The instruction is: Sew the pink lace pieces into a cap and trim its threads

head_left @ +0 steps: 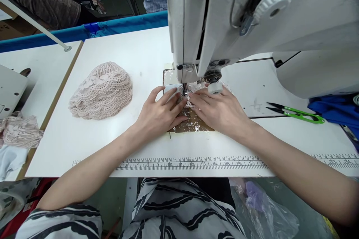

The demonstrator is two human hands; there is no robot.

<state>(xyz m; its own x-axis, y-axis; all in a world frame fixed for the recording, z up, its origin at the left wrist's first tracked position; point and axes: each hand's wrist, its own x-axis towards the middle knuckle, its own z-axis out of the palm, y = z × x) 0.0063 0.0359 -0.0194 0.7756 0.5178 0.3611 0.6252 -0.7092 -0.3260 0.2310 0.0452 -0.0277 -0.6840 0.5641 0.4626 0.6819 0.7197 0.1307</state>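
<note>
Pale pink lace (193,86) lies under the needle and presser foot (184,89) of a white sewing machine (193,18). My left hand (158,112) rests left of the foot with its fingers spread, the index fingertip touching the lace edge. On the other side, my right hand (221,108) has its fingers close together on the lace, with the tips meeting near the needle. Part of the lace is hidden beneath this hand. Clear tape covers the brown plate (193,123) below the fingers.
A pile of pink lace (103,91) sits on the white table at left. Green-handled thread snips (297,112) lie at right beside blue cloth (336,110). A printed ruler (168,164) runs along the front edge. More lace (22,130) lies far left.
</note>
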